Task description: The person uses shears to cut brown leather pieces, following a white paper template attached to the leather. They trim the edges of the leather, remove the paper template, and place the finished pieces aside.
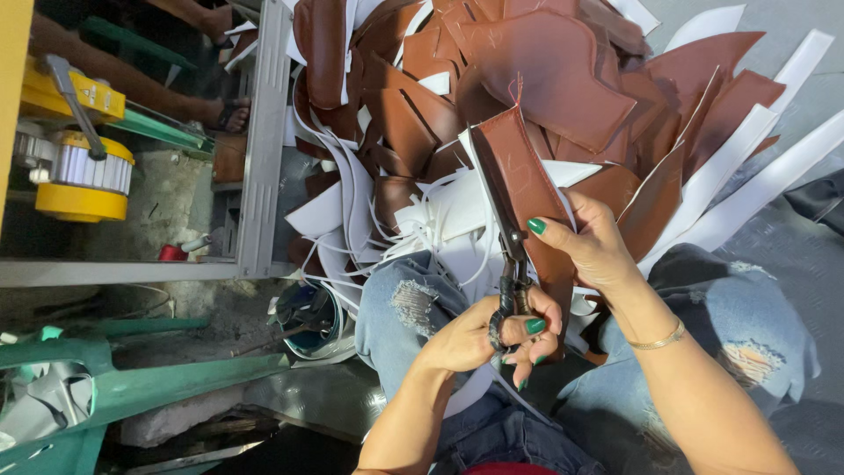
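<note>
**Two hands, one brown leather piece, one pair of scissors**

Item 1: brown leather piece point(520, 176), stitched along its edges, held upright over the person's lap, above the jeans point(413, 303). Right hand point(591, 246) pinches its lower right edge, thumb on the face, fingers behind.

Item 2: dark scissors point(508, 255), blades running up along the piece's left edge. Left hand point(482, 336) is closed around the handles, fingers through the loops.

Item 3: heap of brown leather cut-outs point(545, 62) with white strips point(747, 176), piled just beyond the knees.

Item 4: yellow machine point(75, 167) and grey metal frame point(259, 141), far left, well apart from both hands.
</note>
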